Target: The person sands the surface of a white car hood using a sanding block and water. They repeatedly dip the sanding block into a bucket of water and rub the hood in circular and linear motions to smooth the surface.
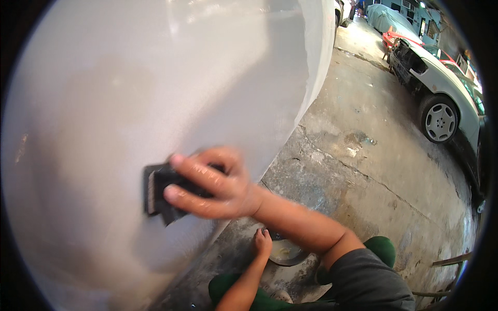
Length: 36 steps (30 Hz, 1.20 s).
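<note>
My right hand (pixel 218 184) is wrapped over a black sanding block (pixel 155 189) with dark sheet, apparently sandpaper, folded around it. The block lies flat against a large, pale grey vehicle body panel (pixel 114 109), which fills the left side of the view. The fingers look wet, and the panel has a dull sheen. Lower down, beside the panel's edge, my left hand (pixel 263 242) is closed above the rim of a round basin (pixel 286 256) holding some liquid. Something dark shows at its fingertips, too small to make out. My right forearm partly covers the basin.
Stained, cracked concrete floor (pixel 358 140) runs along the right of the panel. Across it stands a pale car (pixel 451 78) with its front end stripped. Farther back is a covered car (pixel 391 19). Wooden bars (pixel 451 260) stick in at the lower right.
</note>
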Each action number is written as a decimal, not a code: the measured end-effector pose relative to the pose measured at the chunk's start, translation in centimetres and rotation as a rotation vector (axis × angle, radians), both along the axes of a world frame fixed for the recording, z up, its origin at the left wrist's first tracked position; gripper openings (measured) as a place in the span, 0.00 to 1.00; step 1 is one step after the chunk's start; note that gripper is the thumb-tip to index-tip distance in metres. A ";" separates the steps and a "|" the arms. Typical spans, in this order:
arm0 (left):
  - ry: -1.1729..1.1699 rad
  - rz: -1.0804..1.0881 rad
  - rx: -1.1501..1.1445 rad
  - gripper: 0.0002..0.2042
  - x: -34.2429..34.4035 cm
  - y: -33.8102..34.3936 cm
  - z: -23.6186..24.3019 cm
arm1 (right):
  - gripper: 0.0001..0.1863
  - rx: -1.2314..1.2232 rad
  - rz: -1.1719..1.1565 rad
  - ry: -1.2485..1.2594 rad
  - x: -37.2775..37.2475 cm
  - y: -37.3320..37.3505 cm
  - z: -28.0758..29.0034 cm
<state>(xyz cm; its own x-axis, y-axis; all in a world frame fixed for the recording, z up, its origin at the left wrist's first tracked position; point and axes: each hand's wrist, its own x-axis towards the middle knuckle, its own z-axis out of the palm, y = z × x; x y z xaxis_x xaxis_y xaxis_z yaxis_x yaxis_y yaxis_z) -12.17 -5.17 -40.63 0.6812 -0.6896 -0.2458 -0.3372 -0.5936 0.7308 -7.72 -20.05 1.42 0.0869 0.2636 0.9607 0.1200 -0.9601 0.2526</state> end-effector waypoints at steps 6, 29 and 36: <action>0.022 0.035 -0.041 0.20 0.1 -0.2 -1.9 | 0.27 0.934 -0.155 -0.330 -1.8 -9.3 0.3; 0.001 0.044 0.059 0.19 0.1 0.1 -3.4 | 0.27 0.576 -0.278 -0.079 -2.4 -2.0 -7.5; -0.168 -0.116 0.047 0.19 0.0 0.2 1.4 | 0.28 0.625 -0.040 -0.034 -0.6 6.7 -5.3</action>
